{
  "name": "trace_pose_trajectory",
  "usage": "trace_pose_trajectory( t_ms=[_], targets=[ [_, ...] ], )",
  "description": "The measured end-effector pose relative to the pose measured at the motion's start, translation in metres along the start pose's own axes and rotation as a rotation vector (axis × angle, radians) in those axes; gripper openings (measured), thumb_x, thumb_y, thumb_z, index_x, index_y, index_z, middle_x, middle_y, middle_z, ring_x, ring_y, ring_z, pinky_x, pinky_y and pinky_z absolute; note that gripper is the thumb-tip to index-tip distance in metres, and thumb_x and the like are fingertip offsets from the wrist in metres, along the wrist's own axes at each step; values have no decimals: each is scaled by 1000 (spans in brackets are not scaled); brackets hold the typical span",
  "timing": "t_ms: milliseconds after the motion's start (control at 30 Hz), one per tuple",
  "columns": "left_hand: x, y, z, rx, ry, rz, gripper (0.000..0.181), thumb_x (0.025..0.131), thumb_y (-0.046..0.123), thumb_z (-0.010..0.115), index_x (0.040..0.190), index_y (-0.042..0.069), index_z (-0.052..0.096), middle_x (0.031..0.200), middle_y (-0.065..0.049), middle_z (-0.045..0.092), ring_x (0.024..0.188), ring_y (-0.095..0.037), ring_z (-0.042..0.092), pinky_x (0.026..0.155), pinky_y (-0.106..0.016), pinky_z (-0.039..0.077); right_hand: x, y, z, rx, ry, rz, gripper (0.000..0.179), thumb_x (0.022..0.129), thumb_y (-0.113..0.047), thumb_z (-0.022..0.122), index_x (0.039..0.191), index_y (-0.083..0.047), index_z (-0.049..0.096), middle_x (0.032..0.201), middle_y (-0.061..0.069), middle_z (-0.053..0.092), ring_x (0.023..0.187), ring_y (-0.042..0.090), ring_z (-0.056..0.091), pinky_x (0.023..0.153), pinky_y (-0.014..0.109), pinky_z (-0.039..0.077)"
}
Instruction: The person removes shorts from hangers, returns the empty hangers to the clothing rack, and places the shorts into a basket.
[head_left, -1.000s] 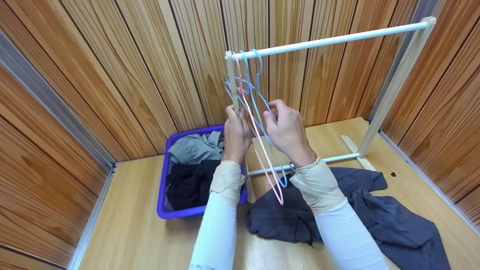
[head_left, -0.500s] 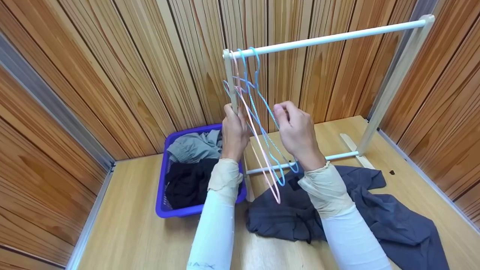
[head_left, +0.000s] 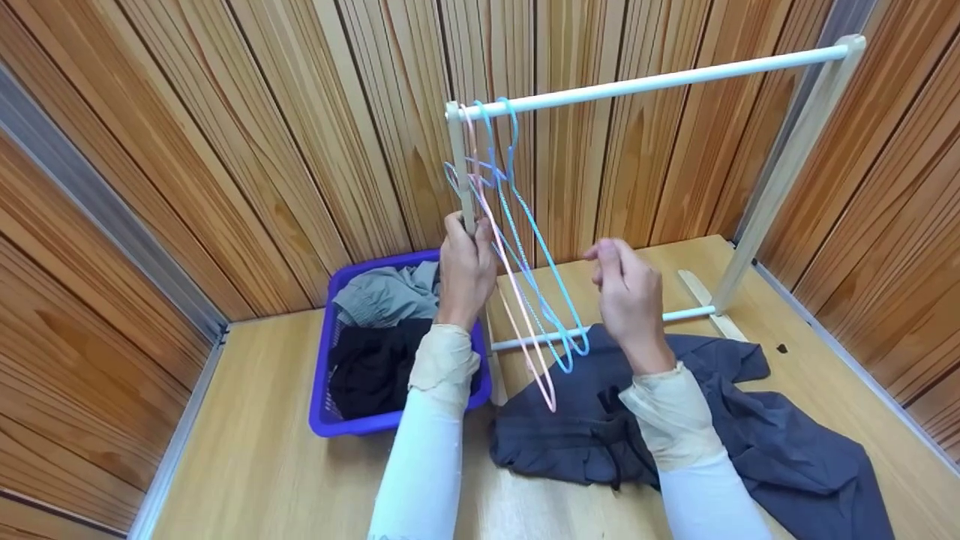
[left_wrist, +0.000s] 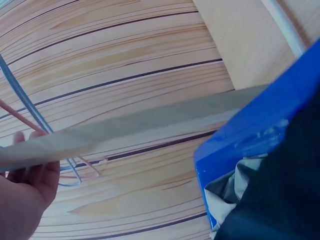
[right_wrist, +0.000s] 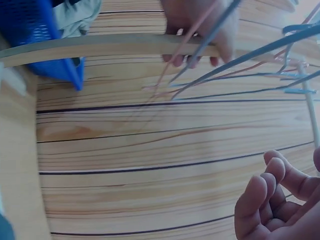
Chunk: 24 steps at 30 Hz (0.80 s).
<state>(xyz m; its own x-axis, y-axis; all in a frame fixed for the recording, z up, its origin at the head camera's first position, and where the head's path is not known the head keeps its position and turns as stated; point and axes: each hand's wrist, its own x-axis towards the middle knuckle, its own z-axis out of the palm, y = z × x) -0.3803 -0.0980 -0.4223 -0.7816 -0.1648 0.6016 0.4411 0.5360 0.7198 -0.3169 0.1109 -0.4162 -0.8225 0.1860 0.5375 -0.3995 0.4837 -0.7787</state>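
Note:
My left hand [head_left: 466, 277] grips the left wooden post [head_left: 458, 154] of a small garment rack, its fingers wrapped round the wood. Beside that post, a pink clothes hanger [head_left: 517, 300] and two blue clothes hangers [head_left: 547, 255] hang from the white top rail [head_left: 675, 81]. To the right of the hangers my right hand [head_left: 631, 304] is held in the air, apart from them, its fingers loosely curled around nothing. In the right wrist view, the curled fingers [right_wrist: 252, 197] show nothing between them. A dark grey garment [head_left: 787, 420] lies spread below, partly behind the right forearm.
A purple-blue basket [head_left: 319, 375] stands left of the rack, holding grey cloth [head_left: 390, 292] and black cloth [head_left: 375, 367]. The rack's lower white bar [head_left: 690, 313] runs close above the wooden floor. Wood-panelled walls [head_left: 300, 150] enclose the corner.
My right hand has let go of the nearest blue hanger and moved right and down, away from it. That hanger has swung a little. My left hand stays on the post.

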Motion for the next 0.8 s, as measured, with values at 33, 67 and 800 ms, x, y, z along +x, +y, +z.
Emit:
trace_pose_trajectory(
  t_ms=[33,67,800],
  targets=[
    [-1,-1,-1,3,-5,-1,31,113,27,48,128,0,50,89,-7,56,79,-22,56,74,-39,48,-3,5,-1,-4,1,9,42,115,-30,42,101,-6,74,74,5,60,59,7,47,60,23,37],
    [-2,-1,-3,1,-10,-3,32,113,27,49,130,0,49,91,-8,58,81,-23,58,75,-39,49,-5,9,-2,-9,2,16,42,115,-30,42,101,-6,74,73,4,59,58,6,46,59,24,36],
    [-60,-37,-114,322,24,4,17,102,12,63,108,-3,67,102,-24,70,102,-43,65,98,-55,51,-60,91,-16,-306,-171,-34,27,107,-29,63,113,-5,75,106,18,74,103,38,63,89,52,46]
  ],
)
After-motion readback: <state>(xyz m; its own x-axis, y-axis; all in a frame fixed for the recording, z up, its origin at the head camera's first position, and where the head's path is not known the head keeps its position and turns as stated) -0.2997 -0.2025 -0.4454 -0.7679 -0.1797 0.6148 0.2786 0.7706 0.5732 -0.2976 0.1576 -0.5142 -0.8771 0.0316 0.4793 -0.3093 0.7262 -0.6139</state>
